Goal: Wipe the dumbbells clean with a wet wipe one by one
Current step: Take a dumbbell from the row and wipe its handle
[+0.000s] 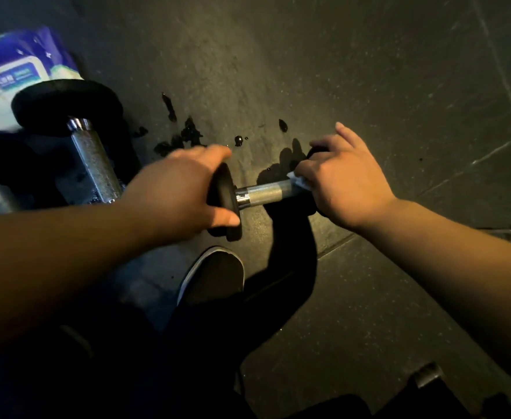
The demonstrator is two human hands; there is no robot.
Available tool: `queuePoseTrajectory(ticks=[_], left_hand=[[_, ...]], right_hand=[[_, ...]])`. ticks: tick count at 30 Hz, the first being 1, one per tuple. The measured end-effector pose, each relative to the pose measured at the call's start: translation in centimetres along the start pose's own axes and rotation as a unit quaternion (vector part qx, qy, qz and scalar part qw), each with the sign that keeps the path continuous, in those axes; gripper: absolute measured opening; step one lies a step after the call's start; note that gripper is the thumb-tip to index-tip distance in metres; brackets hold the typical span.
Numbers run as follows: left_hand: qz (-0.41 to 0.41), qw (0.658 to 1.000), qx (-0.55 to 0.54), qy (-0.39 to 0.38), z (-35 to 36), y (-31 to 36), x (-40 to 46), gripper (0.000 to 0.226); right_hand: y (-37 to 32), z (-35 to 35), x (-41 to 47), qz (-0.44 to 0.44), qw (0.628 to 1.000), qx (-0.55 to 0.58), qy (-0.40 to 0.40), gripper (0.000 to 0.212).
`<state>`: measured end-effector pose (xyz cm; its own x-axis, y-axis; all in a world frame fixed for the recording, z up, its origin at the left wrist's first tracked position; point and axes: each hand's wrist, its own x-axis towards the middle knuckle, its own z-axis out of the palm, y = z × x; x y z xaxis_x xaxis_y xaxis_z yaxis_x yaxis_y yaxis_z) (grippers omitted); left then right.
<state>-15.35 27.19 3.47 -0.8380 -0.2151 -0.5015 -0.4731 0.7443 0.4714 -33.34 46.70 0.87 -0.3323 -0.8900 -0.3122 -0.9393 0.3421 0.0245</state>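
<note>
White wipe (298, 180) pinched under the right hand (343, 179), fingers curled over the far end of the small dumbbell (261, 193) and its steel bar. Left hand (187, 182) clamped around the near black end, steadying it just above the floor (369, 86). Could roll or slip: wet patches (187, 134) just beyond, damp bar, loose hold. Bigger dumbbells (94, 158) and the wipe pack (15, 77) well off left.

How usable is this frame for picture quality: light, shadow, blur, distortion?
Head view: dim, warm light; the lower left is nearly black. The left hand and the wipes pack are motion-blurred, while the small dumbbell and right hand are fairly sharp. Hard shadows fall on the floor. Wide-angle bending shows at the edges.
</note>
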Motion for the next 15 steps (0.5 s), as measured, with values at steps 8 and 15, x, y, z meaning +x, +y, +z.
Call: queuePoseTrajectory(ticks=[8, 15], left_hand=[[-0.03, 0.993, 0.003, 0.112, -2.1, -1.1, 2.6, 0.043], [-0.022, 0.995, 0.095, -0.008, -1.6, -0.8, 2.3, 0.122]], right_hand=[[0.2, -0.5, 2.0, 0.044, 0.995, -0.005, 0.086, 0.023], [0.2, -0.5, 2.9, 0.06, 0.993, -0.004, 0.099, 0.023]])
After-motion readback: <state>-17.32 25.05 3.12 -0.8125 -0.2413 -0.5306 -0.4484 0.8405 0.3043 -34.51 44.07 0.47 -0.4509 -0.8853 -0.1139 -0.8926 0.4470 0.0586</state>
